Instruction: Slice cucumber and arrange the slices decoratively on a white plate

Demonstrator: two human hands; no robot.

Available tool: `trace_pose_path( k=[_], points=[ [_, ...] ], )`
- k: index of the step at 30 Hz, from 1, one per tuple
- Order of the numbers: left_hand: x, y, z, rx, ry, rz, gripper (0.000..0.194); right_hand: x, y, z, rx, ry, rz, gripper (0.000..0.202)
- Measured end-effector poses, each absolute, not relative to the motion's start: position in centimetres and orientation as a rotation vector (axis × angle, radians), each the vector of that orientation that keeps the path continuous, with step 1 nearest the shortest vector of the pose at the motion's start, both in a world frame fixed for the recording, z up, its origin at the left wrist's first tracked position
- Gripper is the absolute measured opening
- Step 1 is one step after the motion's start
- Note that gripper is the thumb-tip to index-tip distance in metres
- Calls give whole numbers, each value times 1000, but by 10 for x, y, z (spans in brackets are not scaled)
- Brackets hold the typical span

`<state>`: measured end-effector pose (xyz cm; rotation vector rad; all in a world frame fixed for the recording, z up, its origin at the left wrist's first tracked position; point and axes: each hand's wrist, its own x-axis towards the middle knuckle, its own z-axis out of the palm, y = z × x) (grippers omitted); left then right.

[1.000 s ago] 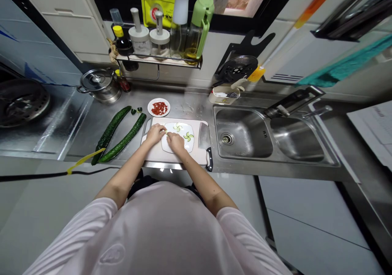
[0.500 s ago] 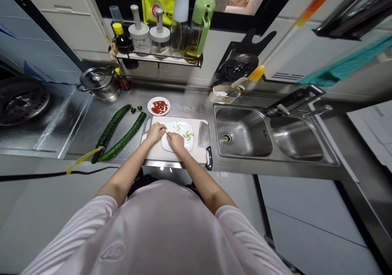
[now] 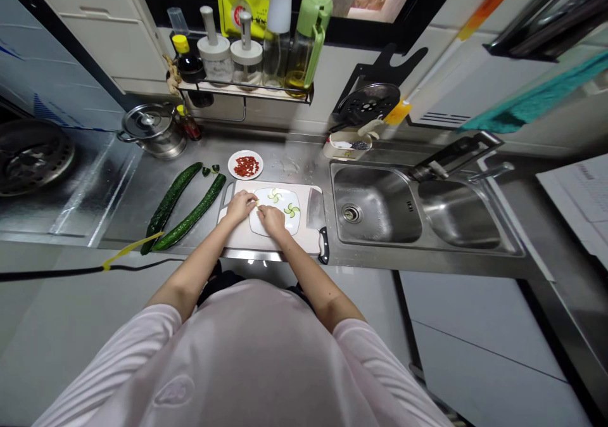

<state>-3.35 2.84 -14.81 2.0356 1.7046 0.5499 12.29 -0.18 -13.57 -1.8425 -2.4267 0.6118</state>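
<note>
My left hand and my right hand meet over the left part of a white plate, fingers pinched together. A small pale-green piece, seemingly a cucumber slice, shows between their fingertips, mostly hidden. On the plate lie two pinwheels of thin cucumber slices, one at the top and one at the right. The plate rests on a pale cutting board. A broad kitchen knife with a black handle lies along the board's right side, apart from my hands.
Two whole cucumbers and cut ends lie to the left. A small plate of chopped red pieces stands behind the board. The double sink is at the right, a lidded pot at the back left, a bottle rack above.
Both hands stay pinched at nearly the same spot over the plate. The view has shifted very slightly; the pinwheels, knife and cucumbers stay put.
</note>
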Motion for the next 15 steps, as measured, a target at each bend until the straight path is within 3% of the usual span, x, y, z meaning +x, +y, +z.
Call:
trace_pose_path(
  k=[15],
  points=[
    [-33,26,-142,2032,1697,535,19,123,0,-135,-1832,-2460,592,31]
  ],
)
